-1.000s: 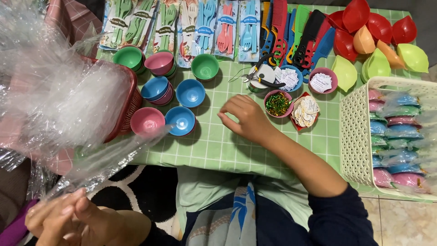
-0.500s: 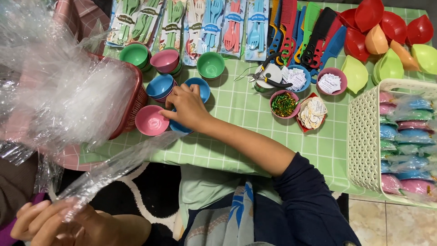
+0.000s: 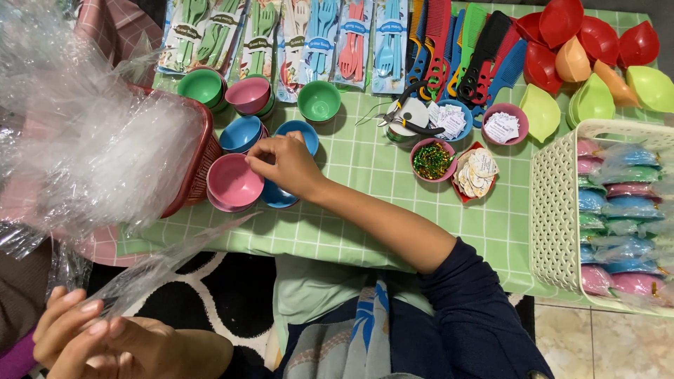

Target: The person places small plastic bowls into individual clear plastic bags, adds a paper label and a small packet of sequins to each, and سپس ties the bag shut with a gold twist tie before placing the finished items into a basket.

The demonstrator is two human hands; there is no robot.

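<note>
My right hand is reaching across the green checked tablecloth, fingertips curling and pinching the near rim of the pink bowl. That bowl is sitting just left of my fingers, touching them. A blue bowl is peeking out under my palm, another blue bowl lying just beyond my knuckles. My left hand is gripping a clear plastic sheet between thumb and fingers.
</note>
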